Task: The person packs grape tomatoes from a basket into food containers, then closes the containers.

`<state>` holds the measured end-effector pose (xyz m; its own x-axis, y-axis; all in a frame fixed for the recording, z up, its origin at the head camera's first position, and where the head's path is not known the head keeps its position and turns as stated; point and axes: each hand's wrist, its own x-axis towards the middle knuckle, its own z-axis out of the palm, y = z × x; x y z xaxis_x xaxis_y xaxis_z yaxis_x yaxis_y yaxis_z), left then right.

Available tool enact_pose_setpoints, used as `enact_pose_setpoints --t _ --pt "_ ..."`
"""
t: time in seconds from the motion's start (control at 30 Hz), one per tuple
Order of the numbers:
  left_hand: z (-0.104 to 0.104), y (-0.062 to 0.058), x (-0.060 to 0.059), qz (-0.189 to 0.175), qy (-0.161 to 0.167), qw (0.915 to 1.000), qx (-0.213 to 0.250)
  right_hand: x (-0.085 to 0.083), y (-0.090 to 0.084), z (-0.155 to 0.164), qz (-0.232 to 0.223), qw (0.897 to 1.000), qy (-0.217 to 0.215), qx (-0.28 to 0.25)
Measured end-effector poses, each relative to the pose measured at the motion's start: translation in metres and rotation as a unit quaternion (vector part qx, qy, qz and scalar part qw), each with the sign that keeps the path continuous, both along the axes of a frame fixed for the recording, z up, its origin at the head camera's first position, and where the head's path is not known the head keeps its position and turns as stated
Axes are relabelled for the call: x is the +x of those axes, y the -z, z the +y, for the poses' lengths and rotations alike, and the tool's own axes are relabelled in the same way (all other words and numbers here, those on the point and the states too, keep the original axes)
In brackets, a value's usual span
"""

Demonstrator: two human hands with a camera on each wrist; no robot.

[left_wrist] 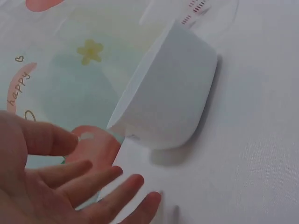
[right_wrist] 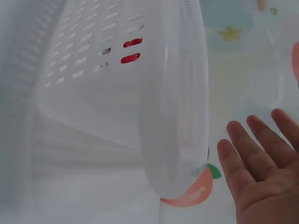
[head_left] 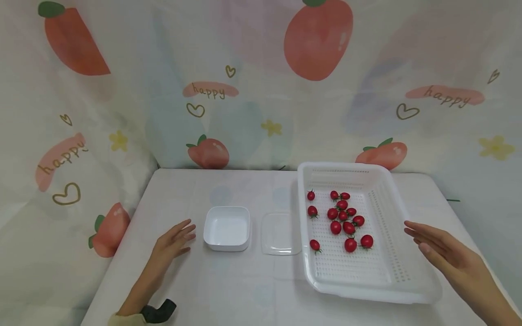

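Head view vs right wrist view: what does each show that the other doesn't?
Head only: the left hand, the small white container, the clear lid and the spread of tomatoes seen from above.

Right wrist only: the slotted outer wall up close, with red showing through some slots.

Both: the white basket, the right hand beside it, and the printed backdrop.

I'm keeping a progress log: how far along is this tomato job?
Done, it seems: the clear, square plastic lid lies off the small, square white plastic container.
In hand: nothing; the left hand and right hand are both empty.
Left, probably: any filling, since the container is empty and the small red tomatoes in view sit in the rectangular white perforated plastic basket.
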<state>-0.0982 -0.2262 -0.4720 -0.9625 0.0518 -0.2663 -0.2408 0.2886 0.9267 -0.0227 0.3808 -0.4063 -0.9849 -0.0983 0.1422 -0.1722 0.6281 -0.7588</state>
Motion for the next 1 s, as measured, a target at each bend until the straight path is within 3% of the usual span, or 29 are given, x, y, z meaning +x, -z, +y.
enact_pose_setpoints --t 0.43,0.63,0.83,1.0 --pt "0.011 0.006 -0.006 -0.075 -0.010 0.9933 0.088 -0.028 -0.006 -0.013 -0.101 0.995 0.001 0.010" --pt "0.018 0.008 -0.005 -0.077 -0.012 0.9912 0.107 -0.042 -0.008 -0.022 -0.118 0.993 -0.024 0.003" --pt "0.023 0.010 -0.008 -0.077 -0.004 0.9891 0.126 -0.053 -0.010 -0.028 -0.135 0.988 -0.067 -0.039" --pt "0.026 0.013 -0.011 -0.067 -0.005 0.9904 0.121 -0.060 -0.009 -0.034 -0.175 0.982 -0.063 -0.032"
